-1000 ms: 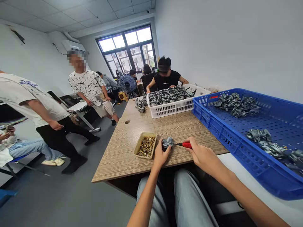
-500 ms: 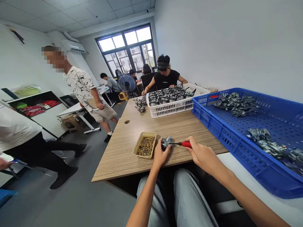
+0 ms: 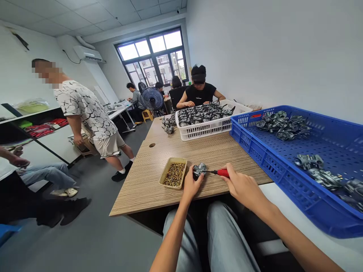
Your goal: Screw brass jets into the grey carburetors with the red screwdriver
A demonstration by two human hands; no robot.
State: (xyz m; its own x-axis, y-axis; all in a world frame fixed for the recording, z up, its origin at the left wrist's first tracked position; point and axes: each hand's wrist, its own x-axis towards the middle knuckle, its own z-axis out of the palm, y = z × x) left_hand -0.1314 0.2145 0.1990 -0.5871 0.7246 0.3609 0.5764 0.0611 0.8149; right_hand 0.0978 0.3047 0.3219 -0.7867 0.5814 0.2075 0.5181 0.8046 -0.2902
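Near the front edge of the wooden table [image 3: 141,170], my left hand [image 3: 192,183] is closed around a grey metal part [image 3: 201,168], which looks like a small carburetor body. My right hand [image 3: 238,185] grips a screwdriver [image 3: 222,172] by its red handle. The dark shaft points left, and its tip meets the right side of the metal part; the exact contact point is too small to make out. Just left of my left hand stands a small cream tray [image 3: 161,179] holding many brass-coloured screws [image 3: 174,175].
A white basket [image 3: 198,132] full of similar metal parts stands at the table's back, with loose parts [image 3: 168,124] beside it. The large blue crate [image 3: 255,158] at right holds more. A co-worker [image 3: 200,90] sits opposite; another person [image 3: 87,113] stands at left.
The standing person at left has moved further left. The co-worker opposite has drawn one hand in towards the white basket. My hands, the screwdriver and the metal part stay nearly in place.
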